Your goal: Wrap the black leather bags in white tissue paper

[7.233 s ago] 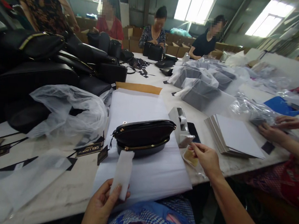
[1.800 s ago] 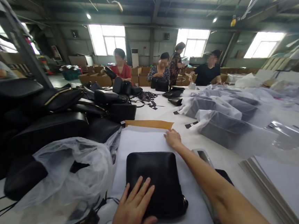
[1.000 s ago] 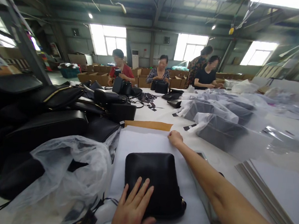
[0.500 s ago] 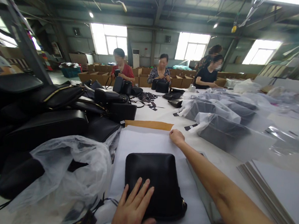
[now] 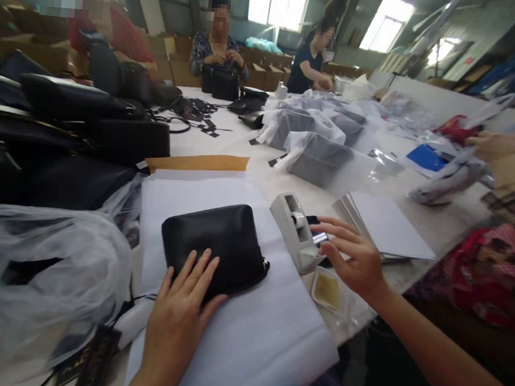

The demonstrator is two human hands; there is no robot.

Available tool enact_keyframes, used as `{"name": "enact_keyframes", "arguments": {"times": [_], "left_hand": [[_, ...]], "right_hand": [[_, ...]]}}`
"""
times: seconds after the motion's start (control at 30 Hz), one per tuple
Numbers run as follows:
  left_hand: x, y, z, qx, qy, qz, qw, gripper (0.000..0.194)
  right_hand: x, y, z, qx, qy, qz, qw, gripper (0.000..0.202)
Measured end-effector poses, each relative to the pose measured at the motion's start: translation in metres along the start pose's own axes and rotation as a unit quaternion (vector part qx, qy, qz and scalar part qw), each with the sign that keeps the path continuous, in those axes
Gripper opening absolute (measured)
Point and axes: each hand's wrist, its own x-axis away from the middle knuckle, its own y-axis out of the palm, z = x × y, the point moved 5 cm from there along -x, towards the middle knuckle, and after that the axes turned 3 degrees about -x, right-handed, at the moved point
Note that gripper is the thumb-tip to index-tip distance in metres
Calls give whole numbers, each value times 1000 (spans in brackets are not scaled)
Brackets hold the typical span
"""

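Observation:
A black zipped bag (image 5: 222, 235) lies flat on a stack of white paper sheets (image 5: 249, 336). My left hand (image 5: 184, 307) rests on the bag's near side, fingers stretched out. To the right of the sheets stands a grey tape dispenser (image 5: 293, 226). My right hand (image 5: 355, 258) is beside it with fingers apart, over a small dark item with a shiny face (image 5: 320, 237); whether they touch cannot be made out. A shallow dish with something yellowish (image 5: 328, 288) sits below the dispenser. Brown paper (image 5: 197, 163) sticks out beyond the sheets' far edge.
Black bags (image 5: 52, 169) are heaped at the left, behind a crumpled clear plastic bag (image 5: 53, 259). Plastic-wrapped grey items (image 5: 319, 159) and a stack of boards (image 5: 390, 222) lie to the right. A co-worker's hands (image 5: 505, 148) handle plastic at the right edge; other people work across the table.
My right hand has left the far edge of the sheets and come back to the tape dispenser, its fingers spreading. The view has swung right. My left hand stays on the bag.

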Motion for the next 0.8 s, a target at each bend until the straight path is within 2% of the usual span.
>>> {"name": "enact_keyframes", "arguments": {"times": [0.03, 0.1, 0.17, 0.2, 0.3, 0.43, 0.53, 0.6, 0.73, 0.8], "left_hand": [[0, 0, 0, 5, -1, 4, 1000, 60], [1, -1, 0, 11, 0, 10, 1000, 60], [1, -2, 0, 11, 1, 13, 1000, 61], [1, -2, 1, 10, 3, 13, 1000, 61], [1, -4, 2, 4, 8, 17, 1000, 60], [1, -5, 3, -6, 7, 17, 1000, 60], [2, -5, 2, -8, 1, 17, 1000, 58], [2, -4, 2, -6, -2, 14, 1000, 58], [1, -6, 3, -3, -10, 9, 1000, 59], [0, -7, 3, -4, -13, 10, 1000, 58]], "right_hand": [[25, -9, 3, 8, 23, -1, 1000, 25], [70, -15, 7, 42, 44, -29, 998, 22], [104, -5, 10, 100, 38, -84, 991, 19], [118, 2, 11, 130, 35, -112, 985, 25], [145, 26, 17, 203, 56, -156, 965, 44], [156, 40, 22, 242, 91, -163, 952, 50], [145, 33, 24, 235, 81, -159, 955, 39], [124, 19, 21, 208, 68, -110, 969, 27], [53, -5, 9, 116, 55, 45, 991, 20], [7, 2, 6, 66, 54, 56, 995, 18]]}}
